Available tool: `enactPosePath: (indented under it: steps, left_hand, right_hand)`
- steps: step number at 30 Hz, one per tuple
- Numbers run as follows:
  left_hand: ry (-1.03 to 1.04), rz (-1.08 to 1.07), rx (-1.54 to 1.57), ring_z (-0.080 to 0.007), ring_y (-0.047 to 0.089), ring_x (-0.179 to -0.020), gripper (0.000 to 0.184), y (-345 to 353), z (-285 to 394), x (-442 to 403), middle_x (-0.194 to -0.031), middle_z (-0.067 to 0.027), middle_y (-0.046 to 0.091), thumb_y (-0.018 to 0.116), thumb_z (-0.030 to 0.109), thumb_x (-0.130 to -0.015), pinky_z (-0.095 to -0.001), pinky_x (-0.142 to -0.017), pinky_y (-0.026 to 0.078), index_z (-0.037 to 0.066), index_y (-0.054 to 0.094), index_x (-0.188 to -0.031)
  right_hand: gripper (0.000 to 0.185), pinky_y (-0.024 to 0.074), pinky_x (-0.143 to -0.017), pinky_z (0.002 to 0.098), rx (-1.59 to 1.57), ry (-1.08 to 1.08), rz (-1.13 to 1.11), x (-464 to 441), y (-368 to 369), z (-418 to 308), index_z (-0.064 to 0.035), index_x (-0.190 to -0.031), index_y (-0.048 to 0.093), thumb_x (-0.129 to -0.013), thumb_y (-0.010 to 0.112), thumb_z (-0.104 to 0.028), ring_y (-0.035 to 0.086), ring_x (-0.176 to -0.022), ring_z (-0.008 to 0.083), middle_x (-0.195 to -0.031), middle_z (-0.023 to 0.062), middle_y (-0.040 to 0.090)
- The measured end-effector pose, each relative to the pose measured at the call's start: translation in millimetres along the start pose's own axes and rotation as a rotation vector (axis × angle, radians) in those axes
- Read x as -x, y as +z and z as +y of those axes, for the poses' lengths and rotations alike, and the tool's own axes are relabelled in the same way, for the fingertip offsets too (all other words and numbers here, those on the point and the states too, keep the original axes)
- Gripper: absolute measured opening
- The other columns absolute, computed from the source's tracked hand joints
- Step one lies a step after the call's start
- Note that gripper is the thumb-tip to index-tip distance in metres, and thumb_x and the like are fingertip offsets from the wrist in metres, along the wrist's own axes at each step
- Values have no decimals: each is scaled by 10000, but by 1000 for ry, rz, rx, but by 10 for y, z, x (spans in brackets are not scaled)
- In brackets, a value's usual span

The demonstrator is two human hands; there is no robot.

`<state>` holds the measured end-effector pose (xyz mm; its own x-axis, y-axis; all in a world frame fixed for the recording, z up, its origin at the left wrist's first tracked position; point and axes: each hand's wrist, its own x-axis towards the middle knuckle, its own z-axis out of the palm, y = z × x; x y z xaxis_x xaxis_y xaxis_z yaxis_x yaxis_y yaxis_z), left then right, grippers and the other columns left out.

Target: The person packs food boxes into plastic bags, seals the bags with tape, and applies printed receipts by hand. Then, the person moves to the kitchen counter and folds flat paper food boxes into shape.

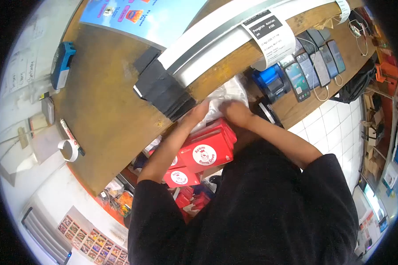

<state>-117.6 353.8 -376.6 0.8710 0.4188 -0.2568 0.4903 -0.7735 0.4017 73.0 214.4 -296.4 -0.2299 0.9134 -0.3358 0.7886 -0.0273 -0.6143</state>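
Observation:
A crumpled white plastic bag (229, 93) lies below the raised wooden shelf, in front of my body. My left hand (199, 113) holds its left side, with the fingertips partly hidden by the plastic. On its right side my right hand (237, 114) is curled with bent fingers gripping the plastic. Just under both hands sits a red food box (210, 149) with a round white "Ayam Bang Dava" label. Another red box (181, 176) with the same label is lower, partly behind my left forearm.
Several phones (298, 81) lie on the right of the counter beside a blue device (271, 83). A printed paper slip (271, 37) hangs from the shelf edge (225, 66). Black card-like pieces (163, 88), a tape roll (69, 151) and a marker (70, 132) are leftward.

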Motion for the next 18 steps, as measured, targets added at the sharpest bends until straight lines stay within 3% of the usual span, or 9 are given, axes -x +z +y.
enactPosePath:
  steps: [1, 2, 4, 5, 8, 9, 12, 14, 18]
  left_hand:
    - [-48, 1, 28, -354, 677, -870, 281, -68, 75, -12, -956, -196, 696, 507, 104, -971, -457, -794, 533, 72, 647, -1213]
    - [-95, 3, 56, -341, 675, -856, 285, -139, 150, -27, -941, -191, 689, 496, 89, -972, -449, -787, 532, 71, 637, -1219]
    - [-248, 101, 437, -303, 667, -850, 297, -512, 420, -106, -930, -176, 668, 494, 86, -975, -429, -786, 524, 69, 606, -1249]
    - [-299, 5, 470, -214, 625, -899, 276, -463, 315, -114, -963, -103, 622, 477, 89, -992, -368, -825, 491, 82, 574, -1251]
    - [-204, -162, 913, -149, 554, -923, 233, -1237, 743, 110, -994, -33, 564, 468, 96, -1008, -310, -848, 450, 83, 573, -1215]
    - [-150, -137, 931, -132, 529, -907, 219, -1499, 966, 211, -978, -13, 546, 461, 107, -1018, -293, -839, 437, 83, 567, -1208]
    - [-156, -71, 1026, -115, 500, -875, 211, -2414, 1788, 549, -981, 8, 543, 559, 108, -982, -287, -808, 424, 73, 563, -1190]
    - [-107, -141, 796, -106, 510, -905, 449, -3092, 2333, 844, -1005, -6, 563, 692, 70, -876, -288, -804, 426, 64, 541, -1299]
    - [-117, 176, 405, -256, 615, -919, 629, -3425, 3083, 1253, -1032, -144, 639, 703, 12, -767, -331, -850, 474, 76, 536, -1369]
  right_hand:
    - [235, 505, -930, 469, 9, -98, 99, 65, 125, 7, 17, -1026, 658, -841, 553, -82, 646, -1083, 322, -1042, 173, 694]
    - [245, 514, -925, 462, -30, -205, 226, 63, 215, 72, 22, -1042, 654, -844, 546, -74, 652, -1078, 333, -1059, 183, 692]
    - [266, 530, -917, 448, -99, -423, 488, 7, 335, 231, 31, -1073, 646, -849, 534, -56, 665, -1067, 355, -1095, 202, 688]
    - [317, 538, -907, 458, -22, -505, 535, -54, 407, 300, 38, -1140, 634, -854, 537, -62, 682, -1022, 383, -1098, 217, 695]
    - [345, 529, -925, 468, 55, -42, -284, -11, -51, 40, 19, -1170, 644, -860, 564, -111, 684, -1025, 377, -1051, 211, 711]
    - [308, 533, -895, 467, -125, 76, -188, 99, -228, -62, -37, -1109, 687, -855, 614, -195, 688, -989, 376, -1005, 189, 723]
    - [383, 517, -946, 433, -149, -50, -193, -14, -104, 122, -150, -1181, 709, -873, 571, -331, 662, -1111, 327, -1211, 167, 689]
    - [374, 514, -953, 425, -214, -119, -97, -23, -3, 123, -139, -1191, 701, -870, 579, -287, 658, -1118, 319, -1218, 158, 687]
    - [366, 509, -966, 410, -357, -280, 99, 144, -106, -9, -119, -1211, 685, -865, 594, -200, 648, -1131, 303, -1231, 140, 682]
